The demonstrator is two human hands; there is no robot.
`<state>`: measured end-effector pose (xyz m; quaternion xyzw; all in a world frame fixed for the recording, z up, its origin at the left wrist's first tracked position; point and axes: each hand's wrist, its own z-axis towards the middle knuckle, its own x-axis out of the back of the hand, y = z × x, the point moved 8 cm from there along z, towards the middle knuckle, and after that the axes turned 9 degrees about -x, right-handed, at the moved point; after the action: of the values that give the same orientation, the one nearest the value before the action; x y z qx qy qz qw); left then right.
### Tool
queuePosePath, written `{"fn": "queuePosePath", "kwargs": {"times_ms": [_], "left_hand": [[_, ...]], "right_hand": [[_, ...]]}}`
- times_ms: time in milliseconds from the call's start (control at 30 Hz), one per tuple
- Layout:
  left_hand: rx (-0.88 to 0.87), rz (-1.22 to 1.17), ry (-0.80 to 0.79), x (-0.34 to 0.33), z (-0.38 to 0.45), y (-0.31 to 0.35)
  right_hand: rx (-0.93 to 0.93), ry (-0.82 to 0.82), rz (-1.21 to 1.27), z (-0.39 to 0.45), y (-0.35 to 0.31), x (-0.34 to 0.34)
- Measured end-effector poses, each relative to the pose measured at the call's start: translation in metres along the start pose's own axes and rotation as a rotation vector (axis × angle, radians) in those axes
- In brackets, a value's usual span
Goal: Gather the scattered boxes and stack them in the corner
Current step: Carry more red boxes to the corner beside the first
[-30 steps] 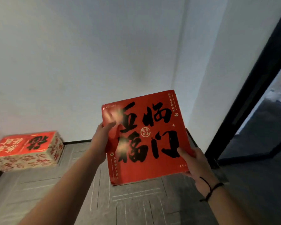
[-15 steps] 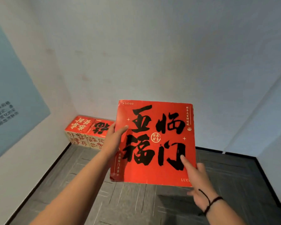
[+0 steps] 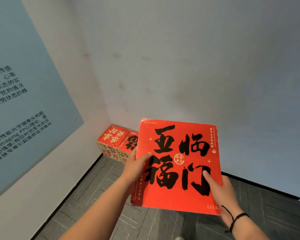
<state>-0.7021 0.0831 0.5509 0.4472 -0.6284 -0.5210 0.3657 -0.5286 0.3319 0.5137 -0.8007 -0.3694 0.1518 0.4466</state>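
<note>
At the frame's 12 o'clock a pale wall [image 3: 189,58] is filling most of the view, meeting a side wall at approx 9 o'clock, where a big blue poster [image 3: 21,101] w/ dark printed text is hanging. Grey floor [image 3: 97,196] w/ a line pattern is running across 6 o'clock, edged by a dark skirting strip along both walls.

Centre-right, approx 4 o'clock from the middle, a large red box [image 3: 178,167] w/ bold black characters is being held up off the floor, its printed face tilting toward the camera; small gold "GOOD" and "LUCK" are showing at its top-left and bottom-right corners.

Two smaller boxes [image 3: 117,143] are sitting on the floor right in the corner, at 9 o'clock from the big box, side by side and touching, red tops w/ pale patterned sides. The rt one is partly hidden behind the big box's left edge.

Left hand [image 3: 137,166] is gripping the big box's left edge at its 9 o'clock, thumb lying across the red face, other fingers hidden behind. Right hand [image 3: 220,191] is gripping the lower-rt part at approx 4 o'clock, thumb pressing flat on the face, remaining fingers wrapping behind, out of sight. A dark cord bracelet [image 3: 235,219] is circling the right wrist.
</note>
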Motion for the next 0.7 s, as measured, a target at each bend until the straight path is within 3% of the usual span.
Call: {"fn": "queuePosePath", "kwargs": {"times_ms": [133, 467, 700], "left_hand": [[0.041, 0.065, 0.021, -0.009, 0.076, 0.001], [0.19, 0.11, 0.094, -0.018, 0.223, -0.01], [0.267, 0.145, 0.042, -0.009, 0.33, -0.038]], "right_hand": [[-0.127, -0.02, 0.025, 0.079, -0.017, -0.03], [-0.181, 0.014, -0.058, 0.213, -0.075, -0.072], [-0.296, 0.119, -0.04, 0.287, -0.068, -0.114]]}}
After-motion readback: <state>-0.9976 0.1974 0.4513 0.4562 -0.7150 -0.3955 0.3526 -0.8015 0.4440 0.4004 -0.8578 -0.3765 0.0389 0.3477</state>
